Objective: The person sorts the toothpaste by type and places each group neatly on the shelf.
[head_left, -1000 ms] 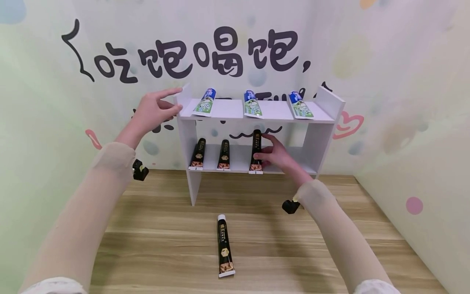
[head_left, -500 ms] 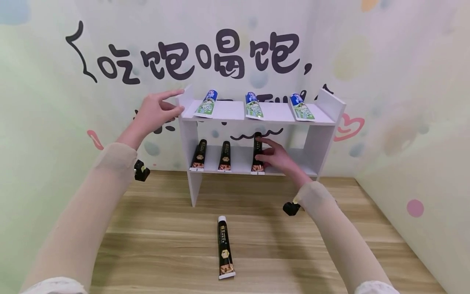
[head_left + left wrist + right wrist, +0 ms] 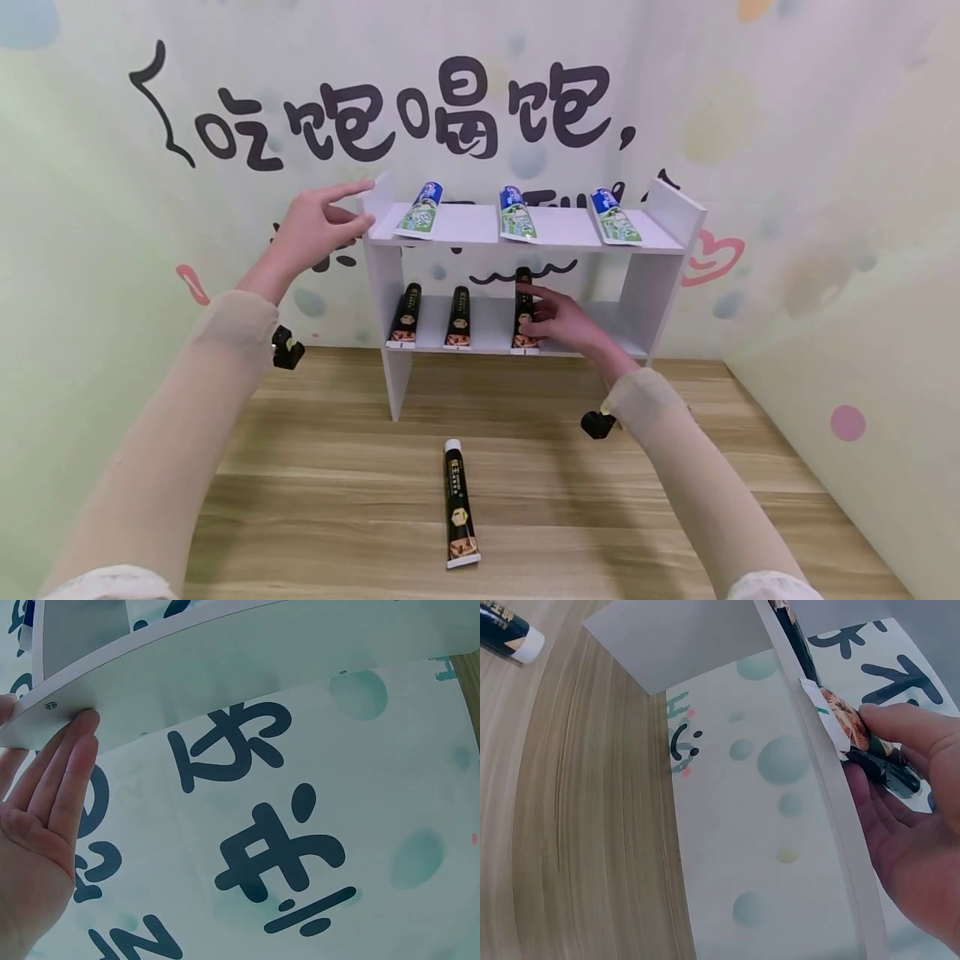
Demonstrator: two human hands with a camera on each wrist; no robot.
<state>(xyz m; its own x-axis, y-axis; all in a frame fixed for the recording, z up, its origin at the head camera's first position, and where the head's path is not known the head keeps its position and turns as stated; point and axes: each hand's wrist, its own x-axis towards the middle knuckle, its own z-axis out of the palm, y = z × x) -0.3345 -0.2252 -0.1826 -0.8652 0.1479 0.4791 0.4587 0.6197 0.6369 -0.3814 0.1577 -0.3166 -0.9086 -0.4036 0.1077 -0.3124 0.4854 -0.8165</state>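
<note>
My right hand (image 3: 566, 321) is at the lower shelf, its thumb and index finger around a black toothpaste tube (image 3: 522, 310) that lies there, crimped end at the front edge. In the right wrist view, the thumb touches this tube (image 3: 845, 720) near the crimp; the fingers are partly hidden. Two more black toothpaste tubes, one at the left end (image 3: 406, 317) and one beside it (image 3: 459, 318), lie on the same level. My left hand (image 3: 311, 225) touches the white rack's left side panel (image 3: 378, 200), with straight fingers against its outer face in the left wrist view.
Three blue-and-green toothpaste tubes, among them a middle one (image 3: 516, 214), lie on the rack's upper shelf (image 3: 558, 223). Another black toothpaste tube (image 3: 459, 504) lies on the wooden table (image 3: 322, 500) in front. Printed wall covering (image 3: 810, 333) encloses the back and sides.
My right fingers have shifted on the black tube: the index finger now reaches across its front. The tube has settled slightly onto the shelf. My left hand stays in place.
</note>
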